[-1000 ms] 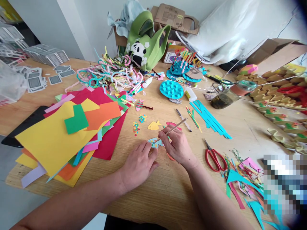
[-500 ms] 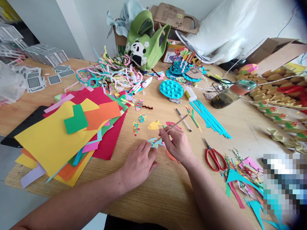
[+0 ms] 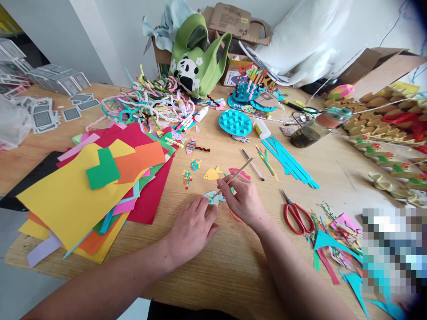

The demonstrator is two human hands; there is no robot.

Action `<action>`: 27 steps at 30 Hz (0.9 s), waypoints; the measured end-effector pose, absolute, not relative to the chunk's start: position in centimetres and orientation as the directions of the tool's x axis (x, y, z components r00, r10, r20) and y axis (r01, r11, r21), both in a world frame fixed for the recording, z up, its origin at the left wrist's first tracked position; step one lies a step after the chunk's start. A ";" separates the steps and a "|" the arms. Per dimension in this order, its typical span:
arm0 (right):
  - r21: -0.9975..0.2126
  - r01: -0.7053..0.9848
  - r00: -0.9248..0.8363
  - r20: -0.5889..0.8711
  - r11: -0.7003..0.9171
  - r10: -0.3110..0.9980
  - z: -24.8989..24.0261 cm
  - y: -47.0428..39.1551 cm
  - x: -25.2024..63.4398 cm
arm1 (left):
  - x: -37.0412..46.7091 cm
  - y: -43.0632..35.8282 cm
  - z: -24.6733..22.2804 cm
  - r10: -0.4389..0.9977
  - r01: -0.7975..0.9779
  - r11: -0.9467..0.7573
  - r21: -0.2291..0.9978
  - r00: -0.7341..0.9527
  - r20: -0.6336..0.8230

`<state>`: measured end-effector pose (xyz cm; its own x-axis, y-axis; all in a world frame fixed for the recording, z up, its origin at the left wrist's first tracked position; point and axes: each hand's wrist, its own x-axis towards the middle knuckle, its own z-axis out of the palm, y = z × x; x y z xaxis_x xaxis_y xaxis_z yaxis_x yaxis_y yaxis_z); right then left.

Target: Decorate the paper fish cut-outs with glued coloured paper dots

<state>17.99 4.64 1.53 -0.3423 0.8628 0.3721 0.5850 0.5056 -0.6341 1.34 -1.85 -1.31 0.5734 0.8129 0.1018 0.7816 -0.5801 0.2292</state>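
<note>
Blue fish: lying flat on the table (image 3: 233, 275) right in front of the person, spotted with colored dots, between the two hands
Left hand (image 3: 193, 224): not clenched, fingers loosely bent with the tips on the fish's (image 3: 211, 201) near edge (can't tell how hard they press)
Right hand (image 3: 245, 200): pinching a thin stick (image 3: 245, 166) like a pencil, low end down at the fish
Loose dots (image 3: 187, 178): two little piles, left of the yellow fish (image 3: 210, 174)
Yellow fish: flat, just beyond the blue one
Pen (image 3: 254, 165): beyond the right hand, near some blue strips (image 3: 290, 163)
Scissors (image 3: 296, 218): red handles, right of the right forearm, beside a heap of scraps (image 3: 327, 240)
Paper pile (image 3: 56, 191): big messy stack on the left, yellow sheet on top
Far back: green panda bag (image 3: 208, 71), with tangled fuzzy stems (image 3: 147, 104) in front, to its left
</note>
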 end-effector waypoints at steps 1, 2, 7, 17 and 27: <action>-0.636 0.583 -0.343 0.373 0.507 0.862 1.5 4.6 18.0 | 1.3 -1.9 -1.3 0.813 0.783 -0.580 0.227 0.573 0.101; -0.637 0.580 -0.343 0.374 0.508 0.862 1.5 4.6 18.0 | 1.4 -1.9 -1.3 0.812 0.782 -0.581 0.224 0.574 0.102; -0.639 0.578 -0.350 0.368 0.508 0.861 1.6 4.6 18.0 | 1.3 -1.8 -1.4 0.815 0.780 -0.577 0.241 0.567 0.117; -0.645 0.598 -0.364 0.312 0.477 0.878 1.9 4.7 18.1 | 0.9 -0.8 -1.7 0.823 0.776 -0.564 0.281 0.554 0.121; -0.642 0.617 -0.347 0.296 0.454 0.890 2.1 4.7 18.1 | 1.3 -0.4 -1.6 0.828 0.793 -0.559 0.242 0.552 0.103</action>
<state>18.06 4.66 2.14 -0.3470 0.8899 0.2960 0.6175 0.4543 -0.6421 1.27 -0.39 -1.65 0.5519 0.8276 0.1026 0.7932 -0.5590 0.2415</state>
